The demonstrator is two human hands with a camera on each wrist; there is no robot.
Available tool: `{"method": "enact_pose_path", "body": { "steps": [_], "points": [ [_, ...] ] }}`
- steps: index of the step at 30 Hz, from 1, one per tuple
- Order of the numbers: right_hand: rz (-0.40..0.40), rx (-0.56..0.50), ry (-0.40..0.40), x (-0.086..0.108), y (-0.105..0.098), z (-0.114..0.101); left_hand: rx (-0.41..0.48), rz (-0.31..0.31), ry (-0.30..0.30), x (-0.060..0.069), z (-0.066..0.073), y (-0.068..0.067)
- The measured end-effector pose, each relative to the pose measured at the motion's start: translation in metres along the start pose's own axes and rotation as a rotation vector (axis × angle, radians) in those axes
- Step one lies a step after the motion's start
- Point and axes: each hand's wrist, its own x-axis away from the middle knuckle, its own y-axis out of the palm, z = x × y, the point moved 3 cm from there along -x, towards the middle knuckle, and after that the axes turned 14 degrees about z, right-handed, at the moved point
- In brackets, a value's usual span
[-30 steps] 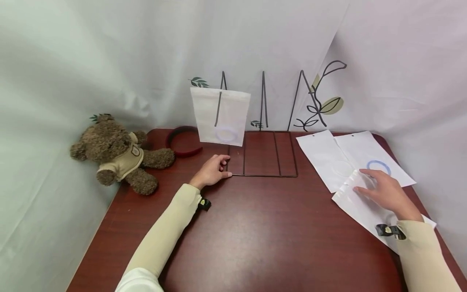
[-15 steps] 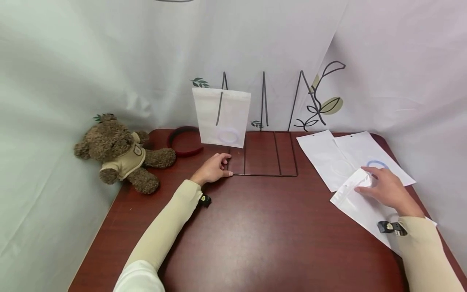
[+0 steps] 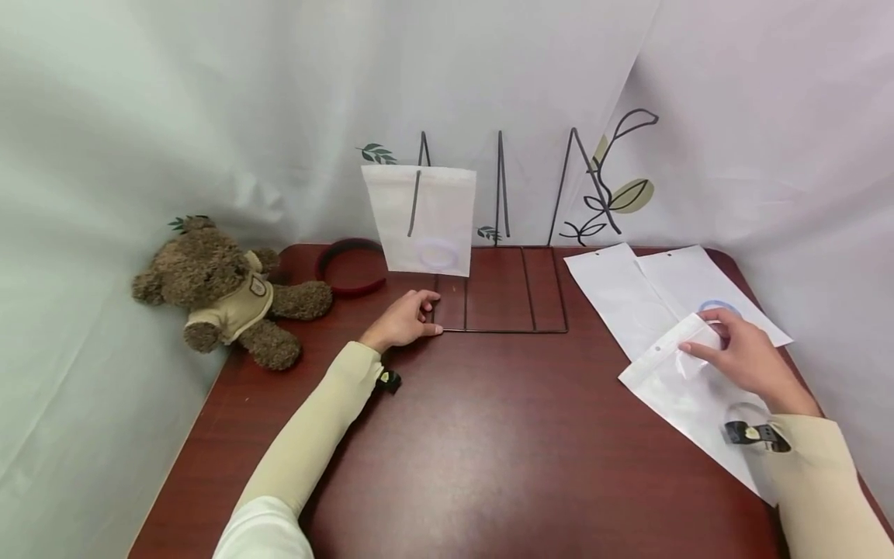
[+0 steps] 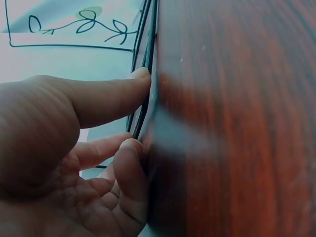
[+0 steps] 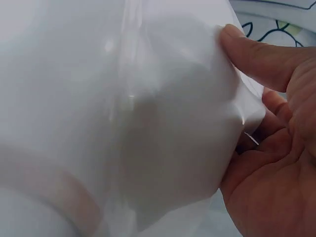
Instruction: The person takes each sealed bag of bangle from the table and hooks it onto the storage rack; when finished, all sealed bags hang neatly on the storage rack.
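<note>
At the front left corner of a dark wire rack (image 3: 517, 331), my left hand (image 3: 401, 320) holds the frame. In the left wrist view its thumb lies against the wire (image 4: 151, 59), with the fingers curled beside it. My right hand (image 3: 754, 359) pinches the edge of a white zip bag (image 3: 687, 404) between thumb and fingers. This bag has a hang hole, is tilted, and overlaps two similar bags. Close up in the right wrist view, the bag (image 5: 177, 98) buckles near the thumb, and a faint ring shape shows through it.
A white bag (image 3: 450, 213) with a pale purple ring inside hangs on the rack's left hook. Two more bags, one (image 3: 615, 291) beside the other (image 3: 687, 272), lie right of the rack. A red headband (image 3: 359, 291) and teddy bear (image 3: 209, 283) are at the left.
My right hand has closed on the bag's edge, raised it slightly and shifted the bag a little to the left. The left hand has stayed at the rack's corner.
</note>
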Motion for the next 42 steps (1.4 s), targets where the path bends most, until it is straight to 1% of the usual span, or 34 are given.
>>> {"method": "enact_pose_path", "body": {
  "steps": [3,8,11,17,23,29,36,42],
  "points": [
    [0.009,-0.047,-0.002,0.001,0.001,-0.008,0.004,-0.003,-0.003,-0.001,0.0,-0.001],
    [0.027,-0.19,-0.018,0.003,0.005,-0.025,-0.002,-0.005,-0.004,-0.002,-0.002,-0.001],
    [0.03,-0.257,-0.036,0.003,0.007,-0.037,-0.006,-0.01,-0.003,-0.003,-0.002,-0.001],
    [0.026,-0.274,-0.056,-0.001,0.007,-0.057,-0.003,-0.015,-0.004,-0.002,0.0,0.0],
    [0.018,-0.306,-0.075,-0.007,0.006,-0.074,0.007,-0.007,-0.012,-0.002,0.001,-0.001],
    [0.026,-0.368,-0.059,-0.01,0.007,-0.092,-0.001,0.005,-0.003,-0.002,-0.001,0.001],
    [0.055,-0.439,-0.128,-0.017,0.002,-0.117,-0.005,0.004,0.001,-0.002,0.0,0.001],
    [0.068,-0.502,-0.149,-0.022,-0.001,-0.145,0.01,0.002,-0.014,-0.002,-0.001,0.001]
  ]
}}
